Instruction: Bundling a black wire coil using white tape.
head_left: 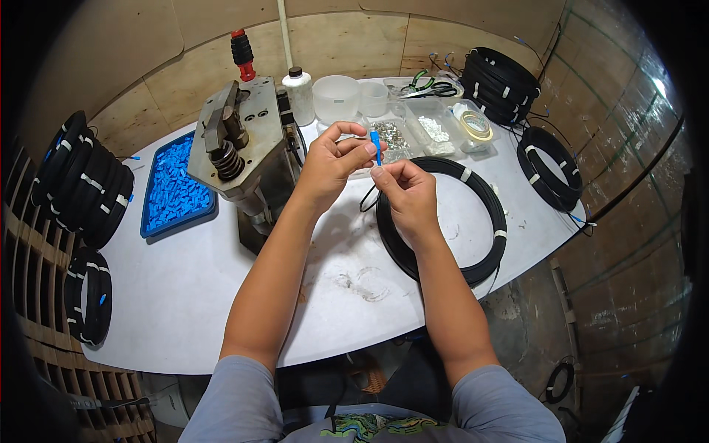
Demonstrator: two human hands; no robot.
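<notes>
Clock read from the hands. A white table is spread beneath everything. A metal press is set at 9 o'clock, a coil of black cable laid at 4–5, partly covered by the right forearm. A blue tray of loose blue pieces is placed at 8–9, beyond the press.

Left hand: thumb and fingertips pinched on the upper part of a slim blue piece, held upright above the table. Right hand: pinched narrow at its lower end; any cable joint there is hidden.

Risks, as judged: piece dropped if either pinch is slackened; joint skewed if ends are misaligned; cable tugged if the coil is nudged by the forearm.
</notes>
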